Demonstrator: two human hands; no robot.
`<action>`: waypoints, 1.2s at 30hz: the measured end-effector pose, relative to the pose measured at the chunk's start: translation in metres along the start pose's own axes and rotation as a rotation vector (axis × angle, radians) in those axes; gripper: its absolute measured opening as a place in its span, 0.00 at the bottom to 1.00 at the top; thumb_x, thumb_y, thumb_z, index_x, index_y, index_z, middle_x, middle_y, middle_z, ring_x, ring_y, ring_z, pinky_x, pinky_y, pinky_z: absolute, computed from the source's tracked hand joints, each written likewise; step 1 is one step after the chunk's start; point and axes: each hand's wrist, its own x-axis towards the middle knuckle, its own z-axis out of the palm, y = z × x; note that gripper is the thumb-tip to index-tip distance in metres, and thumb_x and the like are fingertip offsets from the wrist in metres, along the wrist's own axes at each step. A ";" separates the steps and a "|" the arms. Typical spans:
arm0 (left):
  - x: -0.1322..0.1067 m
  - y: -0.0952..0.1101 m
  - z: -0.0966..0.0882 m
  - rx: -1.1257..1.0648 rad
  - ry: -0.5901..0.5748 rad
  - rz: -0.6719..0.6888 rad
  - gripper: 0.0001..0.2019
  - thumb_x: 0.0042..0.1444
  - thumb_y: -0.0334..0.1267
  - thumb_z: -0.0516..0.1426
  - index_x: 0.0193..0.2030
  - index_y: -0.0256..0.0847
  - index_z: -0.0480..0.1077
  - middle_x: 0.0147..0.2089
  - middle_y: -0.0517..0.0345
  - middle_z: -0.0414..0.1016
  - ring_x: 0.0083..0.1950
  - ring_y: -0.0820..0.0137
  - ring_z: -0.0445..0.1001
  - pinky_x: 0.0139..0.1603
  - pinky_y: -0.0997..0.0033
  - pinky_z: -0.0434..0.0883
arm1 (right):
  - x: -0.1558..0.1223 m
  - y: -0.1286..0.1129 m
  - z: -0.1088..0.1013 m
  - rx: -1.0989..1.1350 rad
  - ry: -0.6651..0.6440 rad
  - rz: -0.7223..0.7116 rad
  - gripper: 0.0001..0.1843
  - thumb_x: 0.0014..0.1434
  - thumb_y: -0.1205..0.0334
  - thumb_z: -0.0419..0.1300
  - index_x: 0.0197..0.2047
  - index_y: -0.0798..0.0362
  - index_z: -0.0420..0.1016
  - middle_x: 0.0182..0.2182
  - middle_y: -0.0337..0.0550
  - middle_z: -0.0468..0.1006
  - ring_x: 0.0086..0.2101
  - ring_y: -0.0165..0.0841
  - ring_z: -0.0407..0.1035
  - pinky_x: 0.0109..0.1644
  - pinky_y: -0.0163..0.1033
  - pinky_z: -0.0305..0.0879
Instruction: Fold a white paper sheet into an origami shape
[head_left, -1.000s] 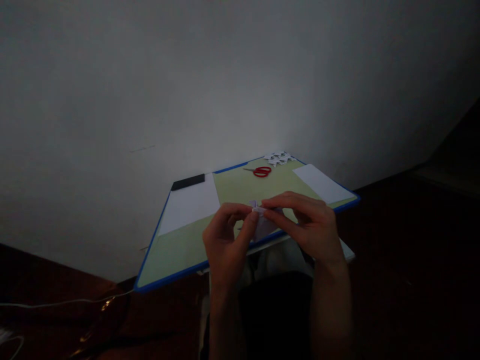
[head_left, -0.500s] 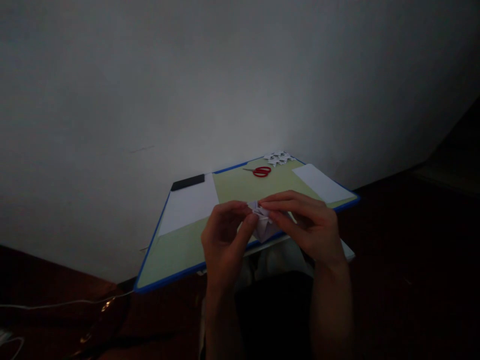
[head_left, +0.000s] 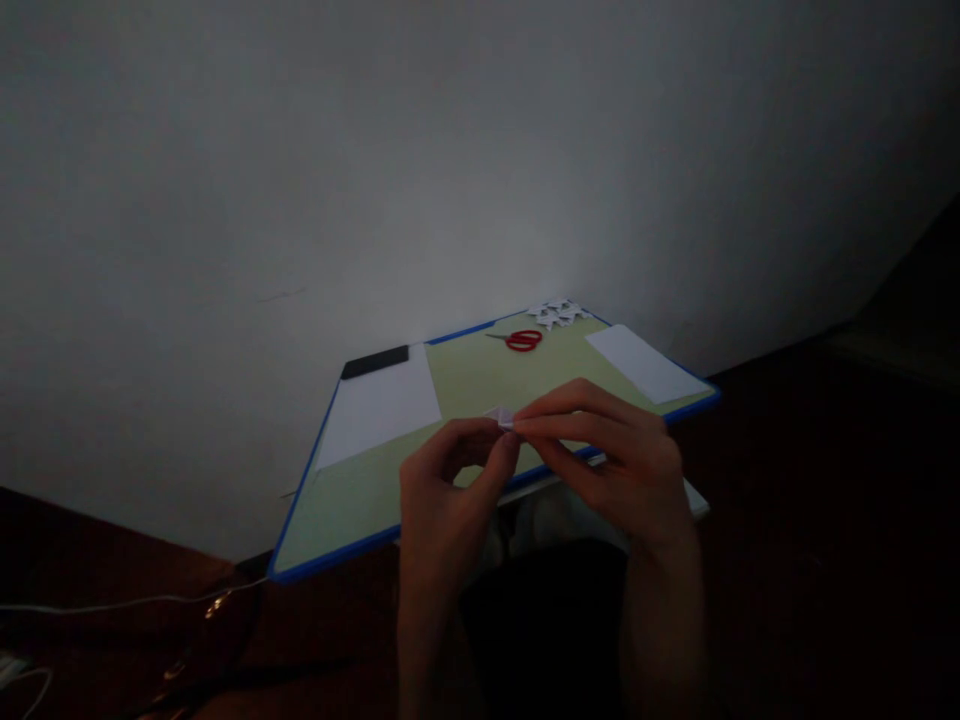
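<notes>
Your left hand (head_left: 442, 490) and right hand (head_left: 622, 465) meet over the near edge of the green board (head_left: 360, 500), fingers (head_left: 504, 455) of both pinched together on a small folded white paper piece (head_left: 501, 416). Only its top corner shows above your fingertips; the rest is hidden between them. Light is dim, so the folds can't be read.

Beyond your fingers, well apart: red scissors (head_left: 523, 341) and a pile of small white folded pieces (head_left: 556, 314) at the far edge of the board. Off to the left of your fingers lies a white sheet (head_left: 381, 404) with a black bar (head_left: 375, 361) past it; to the right and beyond, a second white sheet (head_left: 643, 364). A white cable (head_left: 112, 604) runs on the dark floor at far left.

Judging by the grip, you're creasing or tucking a small fold. To do it well: keep both thumbs opposed right at the crease, press along the edge instead of at one spot, and keep the piece from twisting between your hands. Lower it onto the board if the fold needs a firmer press. Watch that the tiny corner doesn't slip out of the pinch.
</notes>
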 end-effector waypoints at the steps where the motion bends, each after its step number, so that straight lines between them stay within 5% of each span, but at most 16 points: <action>1: 0.000 0.001 0.001 -0.005 0.000 -0.006 0.04 0.56 0.37 0.71 0.37 0.42 0.84 0.35 0.55 0.87 0.34 0.66 0.85 0.37 0.69 0.81 | 0.001 -0.001 0.000 0.003 -0.009 -0.002 0.17 0.68 0.73 0.66 0.53 0.42 0.86 0.43 0.42 0.87 0.44 0.37 0.82 0.47 0.46 0.81; 9: 0.000 0.000 0.006 0.035 0.150 0.045 0.03 0.54 0.31 0.67 0.34 0.43 0.81 0.32 0.60 0.84 0.32 0.68 0.82 0.34 0.71 0.78 | -0.001 -0.001 0.004 0.079 0.001 0.024 0.17 0.67 0.72 0.68 0.51 0.40 0.86 0.43 0.40 0.87 0.42 0.37 0.82 0.46 0.46 0.81; 20: -0.009 -0.006 0.007 0.070 0.190 0.174 0.02 0.62 0.35 0.68 0.40 0.44 0.85 0.35 0.59 0.87 0.34 0.68 0.83 0.40 0.68 0.80 | -0.004 0.003 0.010 0.111 0.171 0.175 0.14 0.64 0.71 0.72 0.45 0.39 0.88 0.41 0.39 0.88 0.42 0.39 0.81 0.45 0.47 0.79; 36: -0.009 -0.006 0.009 0.085 0.220 0.216 0.05 0.61 0.30 0.65 0.36 0.44 0.83 0.33 0.62 0.85 0.33 0.71 0.80 0.39 0.70 0.75 | -0.005 0.006 0.010 0.173 0.165 0.132 0.18 0.62 0.74 0.73 0.47 0.40 0.88 0.41 0.36 0.88 0.43 0.35 0.81 0.45 0.43 0.77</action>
